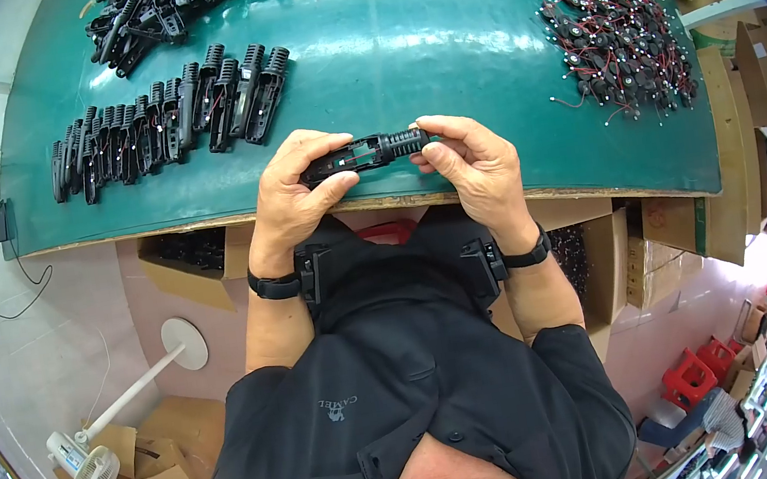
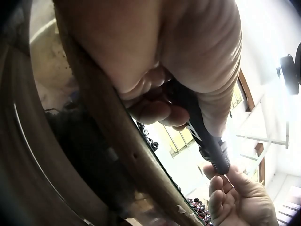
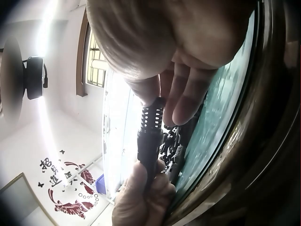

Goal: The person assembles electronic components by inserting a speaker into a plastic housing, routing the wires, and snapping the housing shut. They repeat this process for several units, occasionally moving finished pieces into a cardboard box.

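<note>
Over the near edge of the green table, both hands hold a black plastic housing (image 1: 373, 152) with a ribbed, slotted neck, lying nearly level. My left hand (image 1: 291, 186) grips its wide, open-topped end between thumb and fingers. A bit of red wire shows inside the cavity. At the narrow ribbed end, my right hand (image 1: 483, 165) pinches the tip with thumb and fingers. In the right wrist view the ribbed neck (image 3: 152, 117) runs from the right fingertips down to the left hand (image 3: 141, 200). The left palm hides much of the housing (image 2: 211, 148) in the left wrist view.
A row of similar black housings (image 1: 161, 124) lies left on the green table (image 1: 435, 46), with a heap of black parts (image 1: 165, 10) behind. To the right is a pile of small round black parts with red wires (image 1: 622, 49). Cardboard boxes (image 1: 613, 266) stand below the wooden edge.
</note>
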Demonstrator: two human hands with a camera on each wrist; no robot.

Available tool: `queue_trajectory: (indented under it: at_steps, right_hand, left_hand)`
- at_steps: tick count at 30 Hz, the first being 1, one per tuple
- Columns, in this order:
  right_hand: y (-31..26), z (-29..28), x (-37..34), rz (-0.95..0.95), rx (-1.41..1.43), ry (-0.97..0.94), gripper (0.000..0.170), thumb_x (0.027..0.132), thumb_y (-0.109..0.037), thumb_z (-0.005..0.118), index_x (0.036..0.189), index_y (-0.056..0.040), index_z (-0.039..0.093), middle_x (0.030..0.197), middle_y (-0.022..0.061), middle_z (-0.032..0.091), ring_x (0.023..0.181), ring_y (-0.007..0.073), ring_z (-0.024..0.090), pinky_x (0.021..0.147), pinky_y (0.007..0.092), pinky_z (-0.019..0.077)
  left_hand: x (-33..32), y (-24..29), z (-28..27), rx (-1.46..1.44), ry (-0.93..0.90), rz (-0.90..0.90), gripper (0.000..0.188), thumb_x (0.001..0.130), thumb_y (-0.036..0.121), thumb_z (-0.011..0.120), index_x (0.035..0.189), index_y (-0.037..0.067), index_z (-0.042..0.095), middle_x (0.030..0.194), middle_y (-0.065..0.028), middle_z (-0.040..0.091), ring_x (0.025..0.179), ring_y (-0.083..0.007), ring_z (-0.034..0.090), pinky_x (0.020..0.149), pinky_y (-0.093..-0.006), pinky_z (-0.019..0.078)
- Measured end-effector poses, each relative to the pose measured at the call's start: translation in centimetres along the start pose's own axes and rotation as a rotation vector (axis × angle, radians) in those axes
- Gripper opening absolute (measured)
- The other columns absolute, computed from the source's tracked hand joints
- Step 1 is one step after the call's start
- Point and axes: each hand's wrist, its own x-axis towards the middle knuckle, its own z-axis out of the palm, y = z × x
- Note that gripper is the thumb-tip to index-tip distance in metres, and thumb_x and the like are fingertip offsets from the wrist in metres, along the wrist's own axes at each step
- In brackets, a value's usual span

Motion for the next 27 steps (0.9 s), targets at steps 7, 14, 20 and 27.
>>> queue_trajectory:
  at_steps: [7,14,20,27]
  right_hand:
    - [0.2,-0.3,0.0,0.028,0.006,-0.004,0.028,0.103,-0.005,0.069,0.130,0.0047,0.067,0.118,0.0115,0.074,0.098,0.0179,0.075,0.085,0.0286,0.0634]
    - [0.2,-0.3,0.1,0.063,-0.021,0.008,0.028,0.103,-0.006,0.069,0.129,0.0051,0.068,0.115,0.0113,0.075,0.098,0.0172,0.075,0.085,0.0275,0.0632]
    - [0.7,0.4,-0.3,0.033,-0.081,0.056,0.032,0.103,-0.006,0.070,0.134,0.0030,0.067,0.119,0.0110,0.075,0.101,0.0169,0.075,0.085,0.0272,0.0632]
    - [1.8,2.0,-0.8,-0.082,-0.209,0.079,0.046,0.103,-0.003,0.067,0.148,-0.0002,0.057,0.137,0.0140,0.069,0.110,0.0191,0.073,0.088,0.0302,0.0632]
  left_hand:
    - [0.0,0.0,0.0,-0.003,-0.005,0.002,0.043,0.083,0.009,0.088,0.123,0.003,0.075,0.107,-0.0078,0.069,0.098,-0.0180,0.065,0.086,-0.0289,0.0519]
    - [0.0,0.2,0.0,0.010,-0.015,-0.006,0.043,0.083,0.008,0.088,0.124,0.003,0.076,0.108,-0.0079,0.069,0.098,-0.0183,0.065,0.085,-0.0290,0.0523]
    - [-0.1,0.1,0.2,0.047,0.009,0.011,0.044,0.082,0.008,0.088,0.123,0.004,0.076,0.107,-0.0086,0.070,0.098,-0.0191,0.066,0.085,-0.0294,0.0527]
    - [-0.3,-0.1,0.6,0.068,0.054,0.016,0.043,0.083,0.009,0.087,0.124,0.002,0.075,0.110,-0.0084,0.068,0.098,-0.0184,0.063,0.086,-0.0284,0.0505]
